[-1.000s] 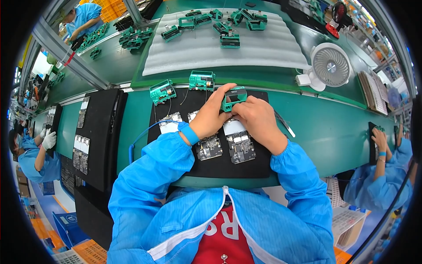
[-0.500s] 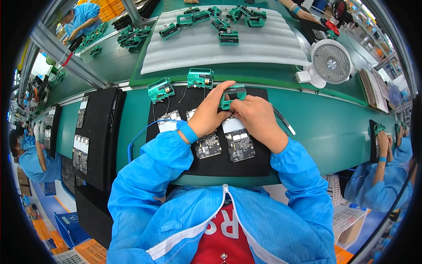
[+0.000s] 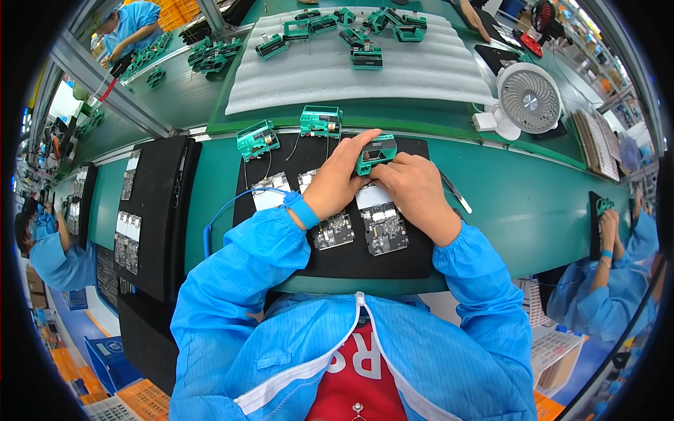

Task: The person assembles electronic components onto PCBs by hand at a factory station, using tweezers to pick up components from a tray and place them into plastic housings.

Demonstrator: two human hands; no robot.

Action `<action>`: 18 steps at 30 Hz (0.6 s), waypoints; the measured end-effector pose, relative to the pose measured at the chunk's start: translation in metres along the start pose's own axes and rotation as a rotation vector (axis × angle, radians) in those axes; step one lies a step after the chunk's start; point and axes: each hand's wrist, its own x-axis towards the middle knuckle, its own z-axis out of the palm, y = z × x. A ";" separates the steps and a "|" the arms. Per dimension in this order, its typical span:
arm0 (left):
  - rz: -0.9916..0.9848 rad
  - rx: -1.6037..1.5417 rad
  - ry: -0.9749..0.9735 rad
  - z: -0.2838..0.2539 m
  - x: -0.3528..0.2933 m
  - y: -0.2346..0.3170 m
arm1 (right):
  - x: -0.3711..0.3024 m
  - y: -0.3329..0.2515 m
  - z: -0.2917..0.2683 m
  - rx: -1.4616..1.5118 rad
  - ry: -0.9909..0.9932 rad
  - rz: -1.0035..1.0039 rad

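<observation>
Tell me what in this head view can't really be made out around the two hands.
- Green module: its underside is hidden by the left hand and right hand that hold it.
- Circuit boards on the black mat: their upper ends are covered by both hands, and the parts are too small to tell.
- Small white fan: the picture bends near the rim.

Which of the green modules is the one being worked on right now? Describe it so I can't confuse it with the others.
Start at the black mat on the green bench in front of the person. At its far edge, the left hand and right hand meet around one green module. It alone is held; two similar modules sit untouched to its left.
</observation>
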 end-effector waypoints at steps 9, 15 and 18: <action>0.051 0.018 0.018 0.000 -0.003 0.002 | -0.019 -0.002 0.008 0.216 0.266 0.329; 0.050 0.028 0.008 0.000 -0.002 -0.001 | -0.023 0.004 0.025 0.190 0.150 0.455; 0.048 0.020 0.008 0.000 -0.002 0.000 | -0.021 0.004 0.024 0.174 0.045 0.430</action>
